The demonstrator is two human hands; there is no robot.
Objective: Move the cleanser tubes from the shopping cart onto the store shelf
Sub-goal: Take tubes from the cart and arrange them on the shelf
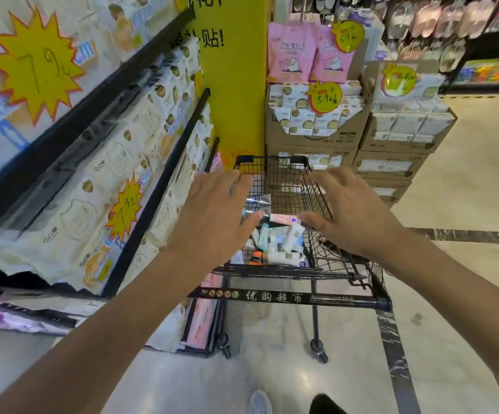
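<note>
Both hands (left hand (212, 216), right hand (352, 213)) hover above carted cleanser tubes (278, 240).

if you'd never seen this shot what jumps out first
Two bare hands, the left hand and right hand, reach with spread fingers over a black wire shopping cart at centre. A jumble of cleanser tubes lies in its basket. Yellow starburst price tags glare from the shelf of pale packs on the left.
</note>
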